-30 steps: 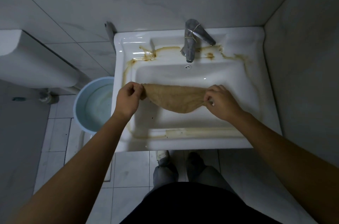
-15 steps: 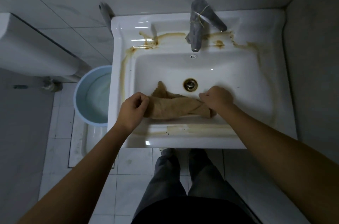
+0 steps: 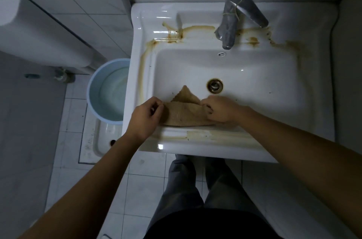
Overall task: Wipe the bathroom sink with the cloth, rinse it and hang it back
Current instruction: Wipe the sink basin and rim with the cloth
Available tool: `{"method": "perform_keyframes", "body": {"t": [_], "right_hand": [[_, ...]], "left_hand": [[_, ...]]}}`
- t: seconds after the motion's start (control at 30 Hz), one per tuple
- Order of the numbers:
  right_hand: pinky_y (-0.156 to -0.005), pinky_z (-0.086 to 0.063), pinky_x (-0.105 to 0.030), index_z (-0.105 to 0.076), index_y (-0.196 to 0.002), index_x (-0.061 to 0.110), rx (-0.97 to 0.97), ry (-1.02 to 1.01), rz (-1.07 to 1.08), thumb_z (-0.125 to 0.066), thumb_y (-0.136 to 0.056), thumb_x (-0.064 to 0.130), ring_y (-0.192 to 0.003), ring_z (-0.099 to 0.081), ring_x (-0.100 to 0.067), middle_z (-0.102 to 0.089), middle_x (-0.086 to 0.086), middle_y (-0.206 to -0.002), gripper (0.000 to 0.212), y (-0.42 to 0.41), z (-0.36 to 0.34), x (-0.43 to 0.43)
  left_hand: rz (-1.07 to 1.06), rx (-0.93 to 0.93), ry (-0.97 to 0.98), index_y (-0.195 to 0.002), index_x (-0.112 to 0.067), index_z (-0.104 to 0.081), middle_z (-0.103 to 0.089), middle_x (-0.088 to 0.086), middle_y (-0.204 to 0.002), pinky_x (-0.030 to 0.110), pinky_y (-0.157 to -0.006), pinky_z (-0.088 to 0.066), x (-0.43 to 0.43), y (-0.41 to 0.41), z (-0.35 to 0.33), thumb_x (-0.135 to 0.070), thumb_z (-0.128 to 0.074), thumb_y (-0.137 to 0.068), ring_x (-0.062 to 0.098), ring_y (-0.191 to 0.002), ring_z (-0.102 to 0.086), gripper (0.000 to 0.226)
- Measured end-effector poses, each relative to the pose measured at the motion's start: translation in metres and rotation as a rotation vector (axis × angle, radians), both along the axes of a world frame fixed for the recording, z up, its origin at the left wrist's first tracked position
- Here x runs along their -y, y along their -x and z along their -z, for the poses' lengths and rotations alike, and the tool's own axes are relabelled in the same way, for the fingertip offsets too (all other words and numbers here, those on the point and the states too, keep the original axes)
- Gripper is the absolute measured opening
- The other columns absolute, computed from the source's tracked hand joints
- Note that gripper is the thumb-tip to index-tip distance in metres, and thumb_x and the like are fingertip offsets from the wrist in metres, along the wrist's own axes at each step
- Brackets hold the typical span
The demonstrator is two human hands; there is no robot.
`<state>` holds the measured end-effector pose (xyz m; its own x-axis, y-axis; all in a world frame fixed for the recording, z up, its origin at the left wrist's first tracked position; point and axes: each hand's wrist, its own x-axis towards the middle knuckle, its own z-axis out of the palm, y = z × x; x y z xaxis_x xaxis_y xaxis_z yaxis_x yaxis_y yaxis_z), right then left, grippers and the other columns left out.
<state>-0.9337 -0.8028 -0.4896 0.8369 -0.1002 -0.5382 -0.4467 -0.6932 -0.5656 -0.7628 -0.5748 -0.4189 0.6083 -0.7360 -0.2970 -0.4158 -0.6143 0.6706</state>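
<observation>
A tan cloth lies folded against the near inner wall of the white sink, one corner pointing up toward the drain. My left hand pinches the cloth's left end. At the right end my right hand grips the cloth with curled fingers. Brown stains run along the sink's back ledge, left rim and front rim. The metal tap stands at the back; no water runs from it.
A light blue bucket with water stands on the floor left of the sink. Behind it is a white toilet tank. Tiled walls close in at the back and right. My legs stand under the sink's front edge.
The cloth, stretched out between both hands a second ago, has been lowered into the basin and folded against the near wall. Both hands moved down and closer together.
</observation>
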Motion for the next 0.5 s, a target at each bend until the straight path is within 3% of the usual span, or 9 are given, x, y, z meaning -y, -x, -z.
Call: {"method": "perform_keyframes", "body": {"t": [0.07,0.17,0.33,0.5], "right_hand": [[-0.069,-0.046,-0.036,-0.057,-0.128,0.028,0.023,0.063,-0.112,-0.059,-0.087,0.023,-0.082,-0.056,-0.02,-0.051,0.003,-0.098,0.041,0.001,-0.006,-0.004],[-0.066,-0.049,-0.039,-0.061,-0.112,0.023,0.087,0.145,-0.159,-0.057,-0.087,0.023,-0.079,-0.057,-0.02,-0.051,0.002,-0.107,0.025,0.002,-0.018,-0.008],[-0.053,-0.029,-0.033,-0.047,-0.087,0.022,0.228,0.243,0.144,-0.056,-0.083,0.021,-0.069,-0.047,-0.018,-0.047,0.007,-0.098,0.01,0.015,-0.046,0.008],[-0.054,-0.031,-0.033,-0.035,-0.07,0.031,0.131,0.341,0.236,-0.057,-0.083,0.025,-0.067,-0.053,-0.024,-0.052,0.006,-0.07,0.025,0.033,-0.089,0.033]], "left_hand": [[-0.008,0.004,0.008,-0.092,-0.025,-0.061,-0.062,-0.007,-0.074,0.026,-0.063,-0.045,-0.002,-0.002,0.0,-0.024,-0.054,-0.102,0.012,-0.07,-0.06,0.012],[-0.005,0.022,0.038,-0.094,-0.023,-0.061,-0.062,-0.004,-0.075,0.027,-0.063,-0.046,-0.001,-0.007,-0.004,-0.023,-0.053,-0.102,0.014,-0.071,-0.059,0.012],[-0.089,-0.001,0.081,-0.089,-0.019,-0.062,-0.063,-0.006,-0.076,0.025,-0.065,-0.046,0.011,-0.02,-0.014,-0.023,-0.054,-0.101,0.007,-0.07,-0.058,0.015],[-0.058,-0.035,0.144,-0.086,-0.018,-0.063,-0.064,-0.004,-0.078,0.026,-0.066,-0.046,0.042,-0.022,-0.04,-0.023,-0.054,-0.101,0.009,-0.071,-0.057,0.018]]}}
